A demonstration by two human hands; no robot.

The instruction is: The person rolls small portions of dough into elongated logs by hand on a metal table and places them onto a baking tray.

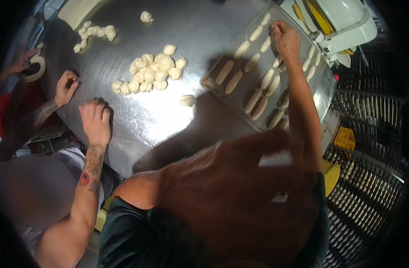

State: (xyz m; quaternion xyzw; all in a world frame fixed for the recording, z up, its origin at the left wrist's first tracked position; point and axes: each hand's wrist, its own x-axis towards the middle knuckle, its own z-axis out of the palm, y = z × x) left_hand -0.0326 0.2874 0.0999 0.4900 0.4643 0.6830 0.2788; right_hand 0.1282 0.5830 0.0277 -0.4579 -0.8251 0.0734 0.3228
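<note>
My right hand [286,39] reaches over the far part of a metal baking tray [238,95]. Its thumb and fingertips are drawn together; whether dough is between them cannot be seen. Finger-shaped dough rolls [267,78] lie in slanting rows on the tray, partly covered by my right forearm. My left hand is out of sight, and a blurred brown area in the foreground covers where my left forearm runs. Left of the tray, a single dough piece [188,100] lies on the steel table [204,37], near a heap of dough balls [150,73].
Co-workers' hands [95,120] rest at the table's left side. Beyond are a smaller dough cluster [97,31], a lone dough ball [146,16] and a dough sheet [75,13]. A white machine [350,25] borders the tray. Racks of dough rolls [358,187] stand at right.
</note>
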